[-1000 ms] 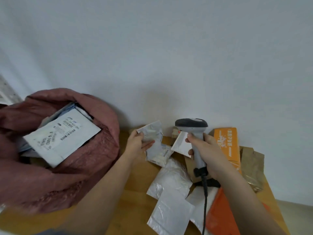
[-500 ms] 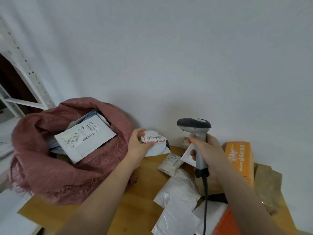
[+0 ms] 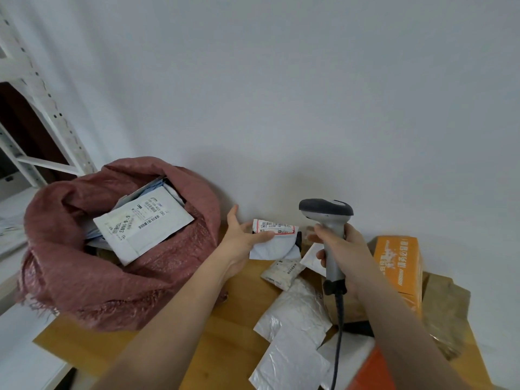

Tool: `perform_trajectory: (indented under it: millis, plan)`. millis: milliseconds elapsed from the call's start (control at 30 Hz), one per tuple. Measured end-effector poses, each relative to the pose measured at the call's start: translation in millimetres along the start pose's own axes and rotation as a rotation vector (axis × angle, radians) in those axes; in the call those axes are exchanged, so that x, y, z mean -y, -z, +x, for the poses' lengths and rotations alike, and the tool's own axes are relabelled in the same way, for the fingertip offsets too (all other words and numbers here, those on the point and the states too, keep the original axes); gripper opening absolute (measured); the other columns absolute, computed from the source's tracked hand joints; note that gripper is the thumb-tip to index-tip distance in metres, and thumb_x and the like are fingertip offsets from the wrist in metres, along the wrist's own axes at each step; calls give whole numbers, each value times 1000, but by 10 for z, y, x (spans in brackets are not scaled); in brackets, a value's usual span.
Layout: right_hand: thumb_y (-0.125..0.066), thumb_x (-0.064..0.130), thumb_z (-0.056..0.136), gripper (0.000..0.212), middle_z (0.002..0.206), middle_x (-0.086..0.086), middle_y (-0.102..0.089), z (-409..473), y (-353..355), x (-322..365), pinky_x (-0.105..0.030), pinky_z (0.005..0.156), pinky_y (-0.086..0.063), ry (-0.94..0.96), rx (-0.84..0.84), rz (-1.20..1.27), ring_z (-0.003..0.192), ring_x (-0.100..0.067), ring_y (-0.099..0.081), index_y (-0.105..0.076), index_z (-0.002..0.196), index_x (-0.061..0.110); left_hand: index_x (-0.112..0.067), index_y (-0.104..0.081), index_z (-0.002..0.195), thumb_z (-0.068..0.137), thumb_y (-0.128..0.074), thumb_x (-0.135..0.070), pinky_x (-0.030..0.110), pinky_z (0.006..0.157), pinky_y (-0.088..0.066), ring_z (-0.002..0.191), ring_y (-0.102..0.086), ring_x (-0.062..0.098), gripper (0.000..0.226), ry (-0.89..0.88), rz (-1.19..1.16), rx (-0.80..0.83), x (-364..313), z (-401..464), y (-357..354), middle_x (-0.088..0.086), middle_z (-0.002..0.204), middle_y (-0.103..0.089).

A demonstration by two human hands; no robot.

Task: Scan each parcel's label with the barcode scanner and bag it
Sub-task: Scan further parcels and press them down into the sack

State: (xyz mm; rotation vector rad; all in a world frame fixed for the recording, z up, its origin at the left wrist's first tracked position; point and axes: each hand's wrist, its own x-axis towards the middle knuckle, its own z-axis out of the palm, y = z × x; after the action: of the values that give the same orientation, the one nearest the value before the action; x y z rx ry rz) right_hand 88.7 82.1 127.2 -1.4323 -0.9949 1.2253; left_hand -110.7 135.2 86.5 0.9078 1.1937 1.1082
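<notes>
Above the wooden table (image 3: 233, 327), the left hand (image 3: 240, 237) holds a small white parcel (image 3: 274, 240) — thumb pressed on its front, label facing the barcode scanner (image 3: 327, 220). Just beside it, the right hand (image 3: 342, 254) wraps its grip tight around the scanner's handle, head aimed at the label. At the left sits the open red woven bag (image 3: 118, 274), a labelled mailer (image 3: 143, 223) on top. More white parcels (image 3: 292, 333) and an orange box (image 3: 398, 271) lie below.
</notes>
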Motion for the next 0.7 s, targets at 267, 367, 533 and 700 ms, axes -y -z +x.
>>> perform_trajectory:
  millis: [267,367,533,700]
  plan:
    - [-71,20,86,35,90,-4,-66,66,54,-38,-32,66,-53,132,-145,2,65,-15,-60,-52,116,16,-22,-30,140,67,-82,5,44,102,-47,110,-62,23,94,42,546,150,-145,-68,-63,10,113,-66]
    - [-71,10,84,39,101,0,-66,114,74,-19,-26,63,-52,165,-104,-30,65,-14,-60,-50,117,17,-13,-47,110,68,-81,4,32,75,-53,86,-58,18,57,-68,865,98,-222,-68,-51,7,96,-57]
    - [-74,4,81,50,111,3,-68,126,8,-91,-23,60,-50,184,58,-82,68,-13,-62,-49,123,15,-14,-49,103,71,-79,0,26,64,-49,77,-57,11,46,-173,934,181,-348,-90,-88,-3,88,-62]
    - [-75,4,80,54,106,-1,-66,77,-49,-96,-22,60,-53,184,131,-128,71,-13,-63,-48,124,19,-17,-69,76,69,-80,1,15,62,-46,66,-61,2,22,-262,948,257,-445,-104,-76,-6,72,-68]
